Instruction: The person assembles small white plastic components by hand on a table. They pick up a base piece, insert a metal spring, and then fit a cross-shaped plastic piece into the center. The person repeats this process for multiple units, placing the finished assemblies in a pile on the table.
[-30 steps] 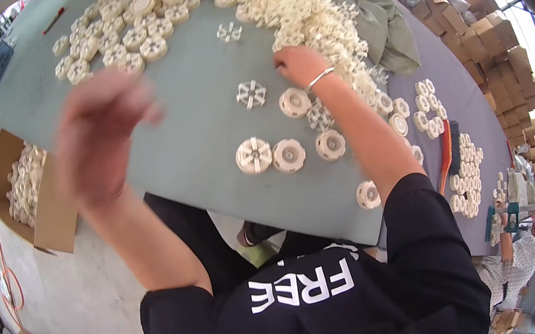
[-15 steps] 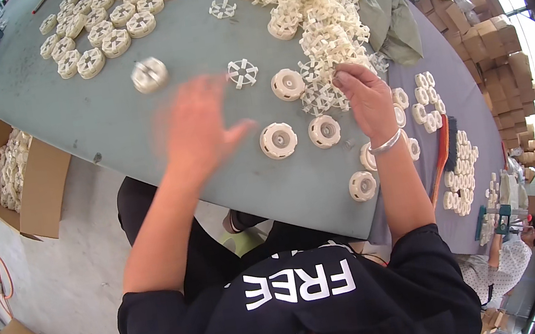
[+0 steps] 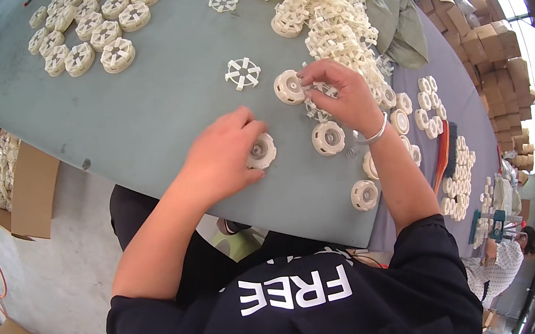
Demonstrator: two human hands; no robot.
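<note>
- My left hand (image 3: pixel 221 160) lies palm down on the grey-green table top (image 3: pixel 155 108), fingers curled over a cream plastic round wheel with a dark centre hole (image 3: pixel 261 151), gripping its near edge.
- My right hand (image 3: pixel 340 97) is just beyond that wheel, fingers pinched on a small cream spoked plastic insert (image 3: pixel 320 93); how much of it I've got hold of, I can't tell.
- A second cream wheel (image 3: pixel 288 87) sits touching my right fingertips, on the far side of the held wheel.
- A third wheel (image 3: pixel 328 138) rests just right of the held wheel, under my right wrist with its silver bangle (image 3: pixel 373 135).
- A loose flat white spoked insert (image 3: pixel 242 73) lies beyond the held wheel, apart from both hands.
- The big heap of cream spoked inserts (image 3: pixel 320 7) is further off, past my right hand.
- Finished wheels in rows (image 3: pixel 92 34) sit far left of the held wheel.
</note>
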